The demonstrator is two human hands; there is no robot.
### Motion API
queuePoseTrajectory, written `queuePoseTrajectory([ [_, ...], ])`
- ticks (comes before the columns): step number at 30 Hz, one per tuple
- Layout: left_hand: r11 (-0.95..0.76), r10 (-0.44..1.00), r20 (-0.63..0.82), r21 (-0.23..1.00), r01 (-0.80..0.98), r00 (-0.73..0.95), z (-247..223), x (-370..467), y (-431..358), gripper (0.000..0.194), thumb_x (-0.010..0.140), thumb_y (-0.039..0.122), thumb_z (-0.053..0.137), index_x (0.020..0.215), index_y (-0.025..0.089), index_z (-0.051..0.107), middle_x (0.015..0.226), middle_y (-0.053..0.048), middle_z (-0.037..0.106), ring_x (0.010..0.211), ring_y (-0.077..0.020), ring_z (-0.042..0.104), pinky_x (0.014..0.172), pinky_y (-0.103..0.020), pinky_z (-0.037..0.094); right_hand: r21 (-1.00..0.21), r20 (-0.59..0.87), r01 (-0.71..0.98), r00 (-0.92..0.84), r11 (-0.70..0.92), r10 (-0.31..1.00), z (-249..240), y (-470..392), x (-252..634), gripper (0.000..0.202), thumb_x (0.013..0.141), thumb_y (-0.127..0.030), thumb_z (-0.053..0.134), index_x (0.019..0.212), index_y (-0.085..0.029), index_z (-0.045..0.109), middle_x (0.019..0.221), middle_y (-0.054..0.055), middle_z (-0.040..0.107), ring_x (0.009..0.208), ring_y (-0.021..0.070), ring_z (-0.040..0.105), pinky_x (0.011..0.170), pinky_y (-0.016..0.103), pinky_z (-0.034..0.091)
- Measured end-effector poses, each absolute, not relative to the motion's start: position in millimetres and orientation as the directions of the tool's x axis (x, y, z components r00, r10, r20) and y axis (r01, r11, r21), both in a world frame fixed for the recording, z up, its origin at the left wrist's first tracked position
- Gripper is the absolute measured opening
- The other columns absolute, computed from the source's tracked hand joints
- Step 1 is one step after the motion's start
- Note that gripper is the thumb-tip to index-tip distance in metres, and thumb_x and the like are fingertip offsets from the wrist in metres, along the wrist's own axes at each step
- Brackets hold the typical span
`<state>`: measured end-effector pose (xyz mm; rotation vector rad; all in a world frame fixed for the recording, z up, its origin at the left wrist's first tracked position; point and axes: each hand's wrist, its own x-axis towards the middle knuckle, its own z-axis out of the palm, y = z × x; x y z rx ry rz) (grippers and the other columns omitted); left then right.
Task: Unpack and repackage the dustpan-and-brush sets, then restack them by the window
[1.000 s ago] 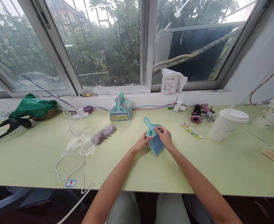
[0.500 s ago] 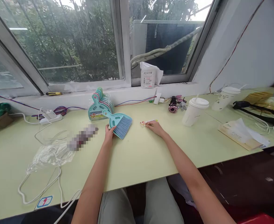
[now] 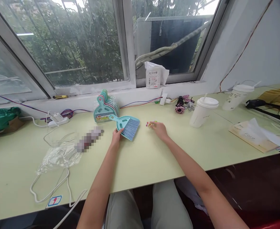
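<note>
At mid-frame, my left hand [image 3: 116,136] grips the dustpan set [image 3: 127,125], likely light, stiff, safest by its edge. My right hand [image 3: 160,129] pinches a label [image 3: 149,124]

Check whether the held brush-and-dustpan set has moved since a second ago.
Yes. Against the dustpan stack, the brush-and-dustpan set has moved left and farther forward, nearer to it.

Brush set [image 3: 127,124]: light teal plastic, cut-outs in body, bluish bristles [image 3: 131,129] fanned wide. Handle points far left, hole near tip; bristle end toward near right. Held at near-left edge; cannot tell if touching surface. Label [image 3: 149,124]: small, multicoloured, pinched, mostly hidden in grip. Near bristles, to right, not touching.
</note>
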<state>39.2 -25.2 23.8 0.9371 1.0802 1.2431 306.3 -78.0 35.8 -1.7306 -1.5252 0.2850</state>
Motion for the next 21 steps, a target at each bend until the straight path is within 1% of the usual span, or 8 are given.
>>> queuePoseTrajectory([
  [2, 0.134, 0.991, -0.125, 0.955, -0.265, 0.051, 26, 45, -31, 0.033, 0.068, 0.026, 0.074, 0.095, 0.013, 0.060, 0.087, -0.006, 0.065, 0.071, -0.0128, 0.063, 0.067, -0.027, 0.054, -0.762, 0.430, 0.627, 0.307, 0.160, 0.849, 50, -82, 307, 0.034, 0.090, -0.037, 0.048, 0.118, -0.023, 0.063, 0.118, 0.005, 0.067, 0.109, 0.0223, 0.062, 0.093, 0.035, 0.046],
  [5, 0.167, 0.981, -0.130, 0.944, -0.286, 0.143, 28, 56, -40, 0.039, 0.068, 0.032, 0.077, 0.098, 0.014, 0.060, 0.090, -0.007, 0.066, 0.073, -0.0143, 0.064, 0.071, -0.029, 0.055, -0.762, 0.537, 0.577, 0.308, 0.295, 0.785, 59, -90, 288, 0.041, 0.092, -0.042, 0.043, 0.127, -0.025, 0.056, 0.130, 0.004, 0.060, 0.123, 0.0217, 0.053, 0.105, 0.039, 0.038],
  [7, 0.160, 0.975, -0.100, 0.936, -0.313, 0.198, 30, 61, -46, 0.043, 0.068, 0.037, 0.077, 0.099, 0.014, 0.060, 0.092, -0.008, 0.067, 0.075, -0.0146, 0.064, 0.072, -0.029, 0.054, -0.687, 0.553, 0.643, 0.161, 0.338, 0.817, 55, -97, 265, 0.038, 0.092, -0.038, 0.046, 0.127, -0.028, 0.056, 0.133, 0.003, 0.057, 0.128, 0.0220, 0.049, 0.112, 0.046, 0.026],
  [10, 0.128, 0.968, -0.055, 0.948, -0.293, 0.246, 33, 64, -53, 0.050, 0.064, 0.039, 0.079, 0.103, 0.015, 0.059, 0.095, -0.008, 0.067, 0.078, -0.0155, 0.065, 0.073, -0.030, 0.054, -0.524, 0.502, 0.748, -0.116, 0.408, 0.857, 41, -103, 233, 0.034, 0.091, -0.035, 0.050, 0.123, -0.029, 0.059, 0.136, 0.002, 0.054, 0.133, 0.0238, 0.043, 0.115, 0.055, 0.011],
  [11, 0.114, 0.967, -0.047, 0.959, -0.261, 0.250, 35, 63, -54, 0.052, 0.062, 0.038, 0.081, 0.103, 0.015, 0.058, 0.095, -0.008, 0.067, 0.079, -0.0163, 0.065, 0.073, -0.030, 0.054, -0.488, 0.492, 0.770, -0.147, 0.411, 0.858, 37, -105, 226, 0.036, 0.091, -0.036, 0.051, 0.125, -0.029, 0.058, 0.138, 0.003, 0.052, 0.133, 0.0241, 0.042, 0.115, 0.055, 0.012],
  [13, 0.080, 0.967, -0.027, 0.976, -0.201, 0.254, 37, 61, -56, 0.056, 0.058, 0.034, 0.083, 0.104, 0.016, 0.057, 0.096, -0.007, 0.067, 0.081, -0.0179, 0.066, 0.074, -0.032, 0.054, -0.465, 0.480, 0.795, -0.143, 0.389, 0.866, 31, -106, 219, 0.038, 0.090, -0.038, 0.052, 0.127, -0.028, 0.056, 0.141, 0.004, 0.049, 0.132, 0.0240, 0.043, 0.113, 0.052, 0.022],
  [16, 0.045, 0.960, 0.009, 0.982, -0.186, 0.279, 37, 59, -56, 0.057, 0.057, 0.030, 0.083, 0.106, 0.017, 0.055, 0.098, -0.007, 0.067, 0.084, -0.0192, 0.066, 0.077, -0.034, 0.054, -0.504, 0.463, 0.788, -0.099, 0.353, 0.881, 29, -105, 221, 0.038, 0.090, -0.037, 0.051, 0.127, -0.027, 0.055, 0.142, 0.005, 0.048, 0.128, 0.0239, 0.045, 0.105, 0.045, 0.036],
  [21, 0.030, 0.966, 0.018, 0.983, -0.181, 0.260, 34, 59, -54, 0.057, 0.056, 0.024, 0.081, 0.106, 0.017, 0.055, 0.098, -0.008, 0.067, 0.088, -0.0217, 0.065, 0.079, -0.037, 0.053, -0.619, 0.481, 0.668, -0.095, 0.414, 0.872, 28, -98, 229, 0.032, 0.089, -0.029, 0.051, 0.120, -0.026, 0.060, 0.134, 0.006, 0.053, 0.125, 0.0226, 0.046, 0.107, 0.043, 0.036],
])
